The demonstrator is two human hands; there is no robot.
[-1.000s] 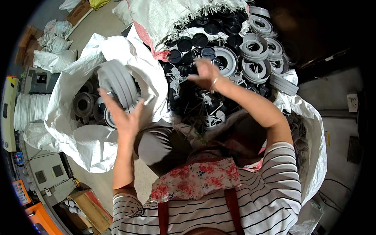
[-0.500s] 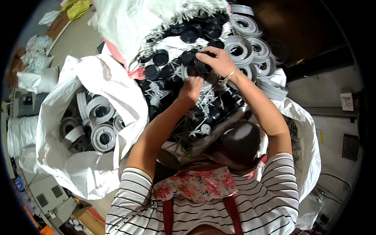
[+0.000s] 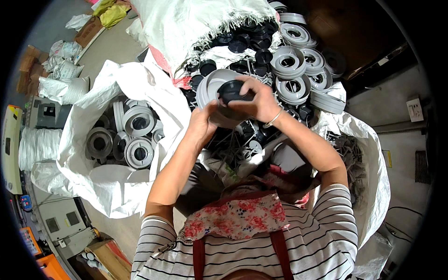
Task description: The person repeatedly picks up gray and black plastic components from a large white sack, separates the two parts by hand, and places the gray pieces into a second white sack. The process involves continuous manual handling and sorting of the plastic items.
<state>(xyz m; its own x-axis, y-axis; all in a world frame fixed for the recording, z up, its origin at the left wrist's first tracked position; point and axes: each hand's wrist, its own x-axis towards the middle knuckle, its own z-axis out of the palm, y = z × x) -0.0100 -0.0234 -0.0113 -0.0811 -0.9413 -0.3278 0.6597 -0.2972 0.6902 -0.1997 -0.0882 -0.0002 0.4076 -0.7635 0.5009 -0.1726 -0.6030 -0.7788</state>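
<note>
A round grey plastic ring part (image 3: 209,86) is raised in front of me, tilted and slightly blurred. My left hand (image 3: 202,122) grips its lower left edge, fingers partly hidden behind it. The fingers of my right hand (image 3: 262,101) close round a black round cap (image 3: 233,91) at the ring's middle; whether the cap sits fully inside cannot be made out. Beneath and beyond both hands lies a heap of black caps (image 3: 238,44) and thin pale plastic sprues, spilling from a white woven sack (image 3: 200,23).
On the left stands a white sack (image 3: 77,135) with several grey ring parts (image 3: 139,153) inside. Grey rings are stacked (image 3: 291,63) beyond my right hand. Another white sack (image 3: 375,186) holding plastic scraps (image 3: 347,154) is at my right. Machine boxes (image 3: 60,221) line the lower left.
Both hands have lifted the grey ring off the heap toward me and tilted it. My left hand has moved left along its edge; my right still has a black cap. The view has shifted slightly.
</note>
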